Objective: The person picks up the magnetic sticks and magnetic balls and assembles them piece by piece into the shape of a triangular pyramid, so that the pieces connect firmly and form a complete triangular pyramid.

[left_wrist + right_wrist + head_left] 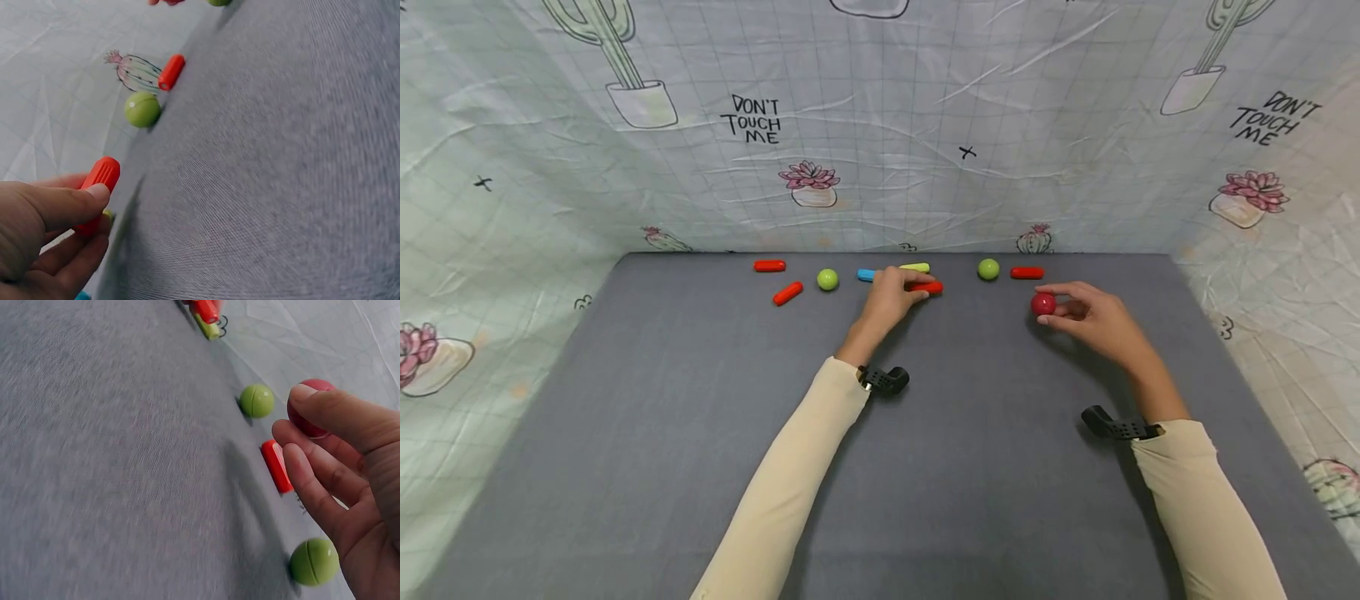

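My left hand pinches a short red ridged rod between thumb and fingers, near the table's far edge. A blue rod and a yellow-green rod lie just behind that hand, which partly covers the blue one. Over on the right, my right hand holds a shiny red ball by thumb and fingertips. Close to it lie another red rod and a green ball. The right wrist view shows a further green ball below the fingers, hidden in the head view.
Two more red rods and a green ball lie at the far left of the grey table. Behind the far edge hangs a pale printed cloth, which also runs along both sides.
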### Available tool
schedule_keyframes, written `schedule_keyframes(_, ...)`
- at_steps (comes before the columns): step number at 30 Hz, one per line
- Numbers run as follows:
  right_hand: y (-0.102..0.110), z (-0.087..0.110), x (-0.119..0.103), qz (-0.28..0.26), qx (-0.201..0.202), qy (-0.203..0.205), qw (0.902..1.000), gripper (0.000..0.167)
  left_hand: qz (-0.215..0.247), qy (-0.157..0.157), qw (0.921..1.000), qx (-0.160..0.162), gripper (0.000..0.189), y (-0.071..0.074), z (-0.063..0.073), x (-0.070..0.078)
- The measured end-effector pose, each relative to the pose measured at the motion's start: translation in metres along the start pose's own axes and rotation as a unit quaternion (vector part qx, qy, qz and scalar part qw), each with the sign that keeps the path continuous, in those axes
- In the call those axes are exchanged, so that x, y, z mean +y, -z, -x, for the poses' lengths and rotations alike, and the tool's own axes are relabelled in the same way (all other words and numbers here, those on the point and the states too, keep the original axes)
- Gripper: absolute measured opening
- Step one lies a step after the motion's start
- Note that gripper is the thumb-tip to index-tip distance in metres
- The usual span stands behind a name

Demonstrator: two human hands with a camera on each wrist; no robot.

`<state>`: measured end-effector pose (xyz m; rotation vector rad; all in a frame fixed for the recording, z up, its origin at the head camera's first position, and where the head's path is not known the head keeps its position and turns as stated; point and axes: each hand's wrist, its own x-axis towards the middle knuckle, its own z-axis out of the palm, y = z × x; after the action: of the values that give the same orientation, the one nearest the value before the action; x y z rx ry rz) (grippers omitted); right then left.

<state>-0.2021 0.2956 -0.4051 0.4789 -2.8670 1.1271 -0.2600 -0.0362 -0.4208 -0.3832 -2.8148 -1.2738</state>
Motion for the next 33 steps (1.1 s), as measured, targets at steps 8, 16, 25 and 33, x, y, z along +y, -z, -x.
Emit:
schedule_keyframes(8, -0.005, -0.009, -0.012, -0.011, -0.008, -0.016, 0.9998, 0.046, 0.024, -0.065, 0.9974, 0.017, 0.029, 0.005, 0.003, 0.007)
schedule_keyframes(16, -0.011, -0.014, -0.013, -0.019, -0.008, -0.007, 0.9998, 0.045, 0.045, -0.082, 0.9956, 0.005, 0.030, 0.005, 0.006, 0.014)
schedule_keyframes(25, -0.016, -0.019, -0.016, -0.036, -0.007, 0.015, 0.9992, 0.041, 0.038, -0.078, 0.9962, -0.002, 0.026, 0.002, 0.010, 0.019)
schedule_keyframes(33, -0.024, -0.027, -0.020, -0.052, -0.004, 0.017, 0.9985, 0.041, 0.044, -0.088, 0.9952, -0.004, 0.027, -0.001, 0.008, 0.016)
